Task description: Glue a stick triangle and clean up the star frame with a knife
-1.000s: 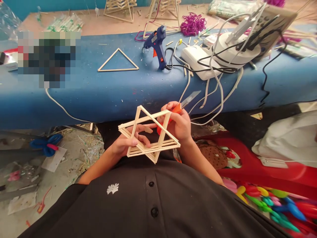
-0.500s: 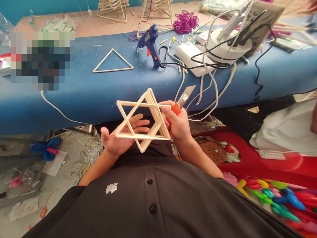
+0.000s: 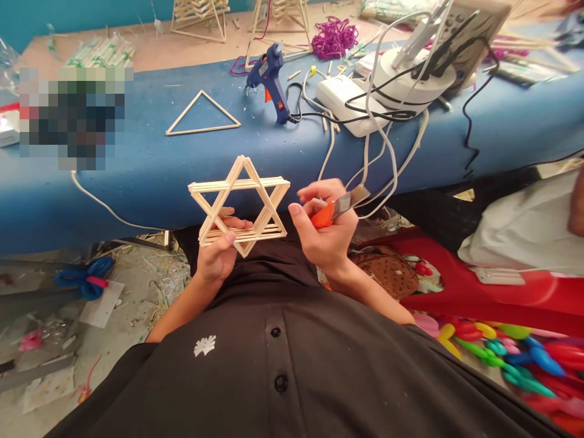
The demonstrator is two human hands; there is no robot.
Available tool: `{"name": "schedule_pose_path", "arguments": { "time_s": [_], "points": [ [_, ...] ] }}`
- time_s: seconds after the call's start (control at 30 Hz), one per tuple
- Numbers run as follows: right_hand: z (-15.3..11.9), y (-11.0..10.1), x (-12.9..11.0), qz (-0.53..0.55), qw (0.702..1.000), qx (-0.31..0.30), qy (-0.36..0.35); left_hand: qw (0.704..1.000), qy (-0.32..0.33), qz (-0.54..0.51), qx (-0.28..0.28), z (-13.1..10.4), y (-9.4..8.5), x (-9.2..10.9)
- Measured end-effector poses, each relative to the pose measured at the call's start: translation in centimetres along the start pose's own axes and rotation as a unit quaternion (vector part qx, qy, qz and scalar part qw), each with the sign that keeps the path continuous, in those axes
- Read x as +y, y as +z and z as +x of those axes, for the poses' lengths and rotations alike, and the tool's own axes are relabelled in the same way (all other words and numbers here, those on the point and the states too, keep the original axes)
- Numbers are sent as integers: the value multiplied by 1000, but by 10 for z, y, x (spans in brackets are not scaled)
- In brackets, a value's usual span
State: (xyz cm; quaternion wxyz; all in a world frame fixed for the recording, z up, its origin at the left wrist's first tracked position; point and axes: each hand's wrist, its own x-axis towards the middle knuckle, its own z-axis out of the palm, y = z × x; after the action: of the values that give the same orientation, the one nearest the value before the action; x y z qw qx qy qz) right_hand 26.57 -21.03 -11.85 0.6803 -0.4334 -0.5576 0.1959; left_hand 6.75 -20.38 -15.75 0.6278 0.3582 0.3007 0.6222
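Closest: black buttoned shirt with a white leaf-like mark on the chest. Left hand pinches the six-pointed star of wooden sticks at its lower left corner — thumb on near side, fingers behind the bars. Star is held up just in front of the body, one point up, bars stacked in layers.

Right hand just beside it, not touching: fingers curled around an orange-handled utility knife, blade angled out to the right, thumb tip near the star.

Off to the right, red plastic chair, twisted balloons below. Floor left: blue balloon near white paper.

Beyond the hands, blue table. On it, left to right: flat stick triangle, blue glue gun, white adapter box and round socket tower — cables tangled over both.

Farthest: purple yarn, two stick frames partly cut off at the top edge.
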Motion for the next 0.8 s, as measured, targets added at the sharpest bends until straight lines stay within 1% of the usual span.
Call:
{"name": "schedule_pose_path", "arguments": {
  "time_s": [0.07, 0.1, 0.17, 0.23, 0.33, 0.43, 0.5, 0.6, 0.7, 0.8],
  "points": [
    [1, -1, -2, -66, 996, -35, -42, 1000, 23, 5, -4, 0, 1, -1],
    [2, -1, -3, -86, 994, -48, -49, 999, 32, 11, -6, -1, 1, -2],
    [4, -1, -5, -106, 992, -56, -40, 998, 45, 34, -10, -2, 1, -4],
    [6, 0, -6, -101, 993, -64, -1, 997, 55, 57, -16, -2, 0, -5],
    [9, 0, -7, -39, 990, -85, 107, 993, 75, 81, -32, -2, -4, -7],
    [12, -1, -7, 56, 968, -94, 224, 991, 84, 92, -51, 0, -9, -7],
    [12, -2, -6, 95, 955, -89, 267, 990, 82, 92, -64, 1, -10, -8],
    [10, -2, -6, 124, 949, -74, 282, 991, 81, 88, -68, 1, -8, -8],
    [9, -2, -7, 156, 944, -53, 287, 994, 67, 75, -36, 1, -3, -8],
    [13, -5, -9, 178, 941, -21, 287, 998, 45, 54, -9, 2, 0, -6]
  ]
}}
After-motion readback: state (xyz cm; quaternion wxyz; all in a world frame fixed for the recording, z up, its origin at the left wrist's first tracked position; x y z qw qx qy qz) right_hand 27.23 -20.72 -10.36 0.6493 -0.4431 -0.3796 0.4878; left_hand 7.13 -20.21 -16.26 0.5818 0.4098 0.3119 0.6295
